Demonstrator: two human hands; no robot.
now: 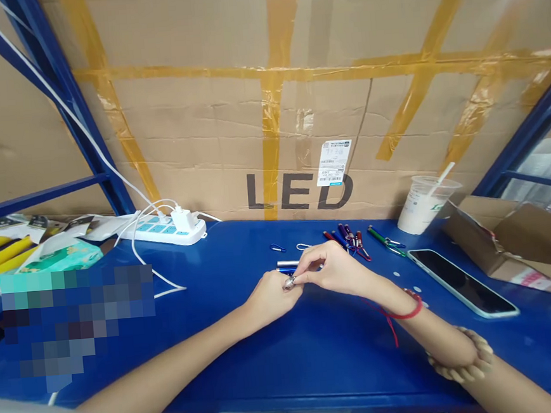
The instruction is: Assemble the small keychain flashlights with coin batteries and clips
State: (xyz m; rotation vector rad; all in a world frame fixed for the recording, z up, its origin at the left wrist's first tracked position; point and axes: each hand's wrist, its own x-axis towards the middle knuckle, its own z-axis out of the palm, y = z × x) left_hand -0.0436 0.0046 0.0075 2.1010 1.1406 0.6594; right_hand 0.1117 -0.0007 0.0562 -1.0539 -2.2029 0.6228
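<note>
My left hand (269,301) is closed in a fist around a small object whose silver round end (289,283) shows at the thumb side. The rest of that object is hidden in the fingers. With thumb and fingertips together, my right hand (330,267) pinches at this silver end. Just behind the hands lie a silver tube (287,263) and a blue tube (284,271), both partly covered. Further back are a blue carabiner (277,248) and a silver carabiner (303,246). Several small coloured metal tubes with carabiners (349,239) lie behind my right hand.
Right of the hands are a phone (463,282), a drink cup with straw (425,204) and an open cardboard box (511,239). A green tube with a carabiner (385,239) lies nearby. A power strip (163,230) with white cables sits back left on the blue table (345,360).
</note>
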